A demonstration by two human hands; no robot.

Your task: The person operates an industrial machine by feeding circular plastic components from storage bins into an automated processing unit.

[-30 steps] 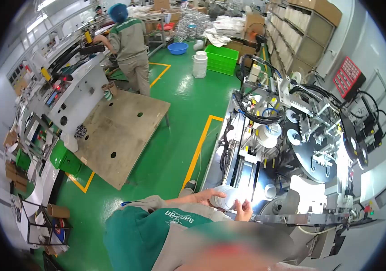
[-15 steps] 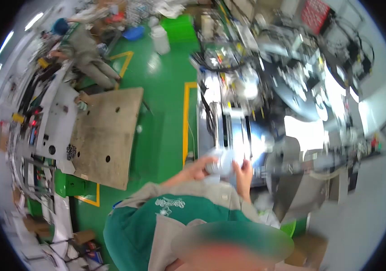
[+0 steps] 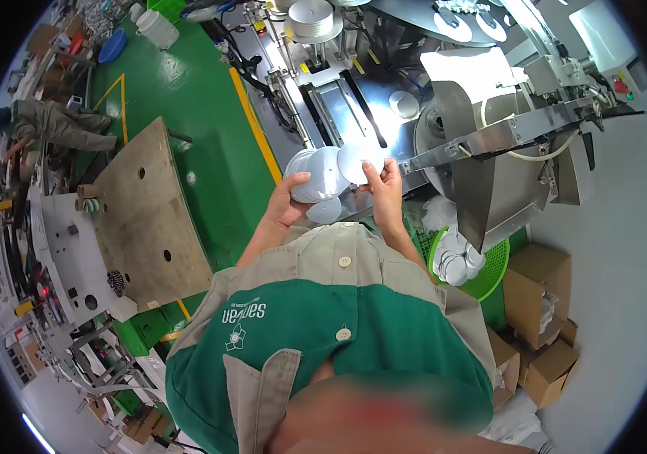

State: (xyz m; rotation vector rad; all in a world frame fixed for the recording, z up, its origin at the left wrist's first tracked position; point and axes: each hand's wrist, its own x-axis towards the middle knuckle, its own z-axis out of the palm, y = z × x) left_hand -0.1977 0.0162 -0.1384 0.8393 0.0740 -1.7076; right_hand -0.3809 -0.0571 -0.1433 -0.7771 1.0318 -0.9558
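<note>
My left hand point(image 3: 287, 203) is closed around a fanned stack of thin, round, pale grey discs point(image 3: 322, 172), thumb on top. One disc point(image 3: 325, 211) sticks out below the others. My right hand point(image 3: 385, 189) pinches the lower right edge of a single white disc point(image 3: 355, 161), which lies beside the stack and slightly overlaps it. Both hands are in front of my chest, at the near end of a machine's metal rail point(image 3: 331, 113). A piled stack of similar discs point(image 3: 312, 18) stands on the machine farther back.
Right of my hands, a metal arm point(image 3: 490, 136) and a sheet-metal chute point(image 3: 501, 170) jut out. A green basket point(image 3: 496, 266) holding white discs sits below, near cardboard boxes point(image 3: 539, 276). On the left are a wooden board point(image 3: 149, 227) and another person point(image 3: 58, 127).
The view has tilted down and turned, and is sharper. The discs, blurred together before, are now spread out, with one in my right hand apart from the stack in my left.
</note>
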